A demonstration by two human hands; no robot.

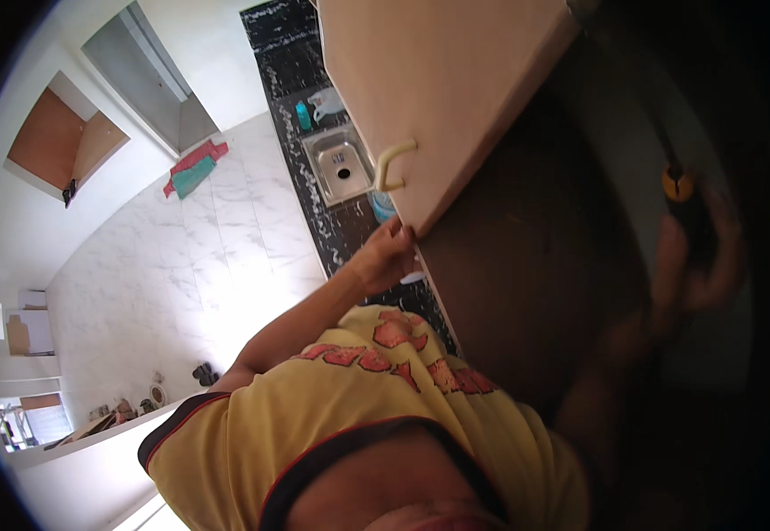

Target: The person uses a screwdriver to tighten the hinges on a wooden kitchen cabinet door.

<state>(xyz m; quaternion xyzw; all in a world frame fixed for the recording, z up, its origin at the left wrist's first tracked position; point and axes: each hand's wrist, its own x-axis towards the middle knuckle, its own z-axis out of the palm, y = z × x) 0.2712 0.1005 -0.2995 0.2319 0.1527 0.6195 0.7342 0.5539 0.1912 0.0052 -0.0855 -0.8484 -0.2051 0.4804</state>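
Note:
My left hand pinches the lower corner of a pale wooden cabinet door, just below its cream curved handle. Inside the dim cabinet, my right hand grips a yellow-and-black screwdriver, its thin shaft pointing away from me along the shadowed inner wall. Whether the tip touches a fastener is too dark to tell.
Below the door lies a black speckled counter with a steel sink, a teal bottle and a plastic bag. Red and teal cloths lie on the marbled floor. A ledge holding assorted items runs at lower left.

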